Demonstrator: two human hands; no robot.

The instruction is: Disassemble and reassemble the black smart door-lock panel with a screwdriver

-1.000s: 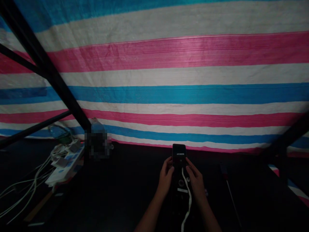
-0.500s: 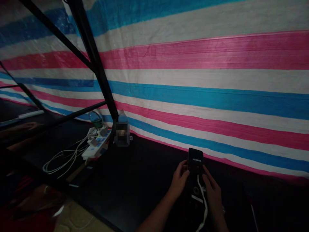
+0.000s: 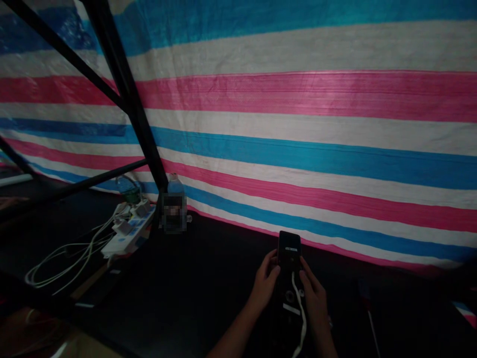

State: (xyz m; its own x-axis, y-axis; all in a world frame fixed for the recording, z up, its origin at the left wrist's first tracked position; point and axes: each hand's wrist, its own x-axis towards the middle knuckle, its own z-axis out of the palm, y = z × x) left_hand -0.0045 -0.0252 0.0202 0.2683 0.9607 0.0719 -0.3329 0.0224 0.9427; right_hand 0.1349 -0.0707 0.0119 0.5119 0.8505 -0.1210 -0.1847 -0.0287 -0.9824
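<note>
My left hand (image 3: 266,281) and my right hand (image 3: 313,288) grip the two sides of a black phone (image 3: 289,241), fingers behind its edges and thumbs toward the front. A small pale label or text shows near its upper end. Down between my hands hangs a whitish cord (image 3: 302,318); whether it joins the phone I cannot tell. Just below lies a dark area with a ring-shaped part (image 3: 289,297) and a white strip (image 3: 291,309), its outline lost in shadow. To the right rests a thin tool with a reddish handle (image 3: 367,302), perhaps a screwdriver.
A white power strip (image 3: 126,236) with plugs and looped pale cables (image 3: 63,248) sits at left on the black table (image 3: 194,288). Behind it stands a clear bottle (image 3: 128,190), with another bottle (image 3: 176,186) beside a black metal post (image 3: 130,99). A striped tarp (image 3: 298,164) hangs behind.
The view has turned slightly right, so everything sits further left. My hands keep the same hold on the phone. Another person's hand at far left is now mostly out of view.
</note>
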